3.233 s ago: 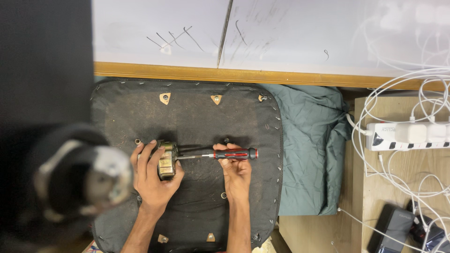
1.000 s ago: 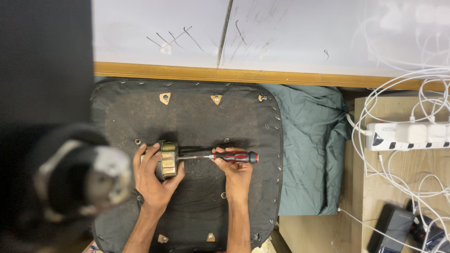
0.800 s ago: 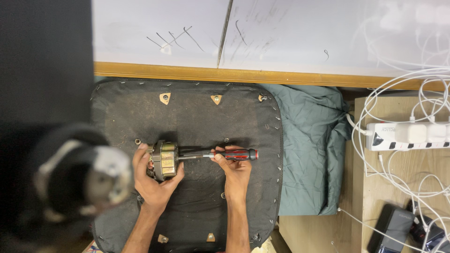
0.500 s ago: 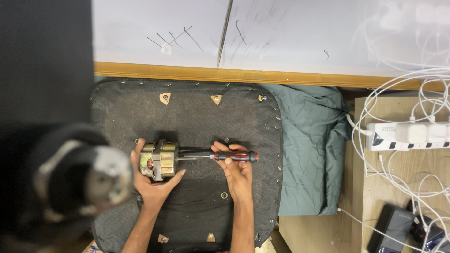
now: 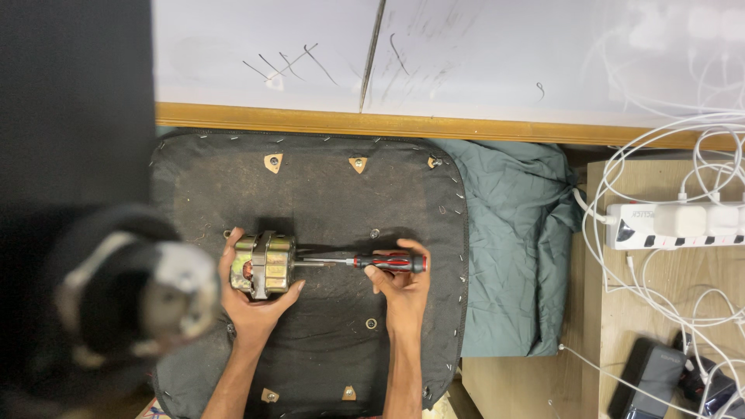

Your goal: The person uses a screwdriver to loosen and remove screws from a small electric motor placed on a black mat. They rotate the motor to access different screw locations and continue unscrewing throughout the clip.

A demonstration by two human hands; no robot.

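On dark padded board [image 5: 326,194] | left hand [image 5: 252,299] cups small motor [image 5: 265,265] | right hand [image 5: 400,283] clasps screwdriver [image 5: 372,262], tip at motor | keep shaft level, press inward

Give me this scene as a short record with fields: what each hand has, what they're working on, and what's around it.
left hand: cups a small electric motor from below, holding it on its side
right hand: grips a screwdriver by its red and black handle
screwdriver: lies level, tip at the motor's right end
surface: dark padded board edged with staples
right of board: crumpled green cloth
far right: white power strip with white cables on a wooden surface
top: white panel with a wooden edge
lower left: blurred dark object close to the camera
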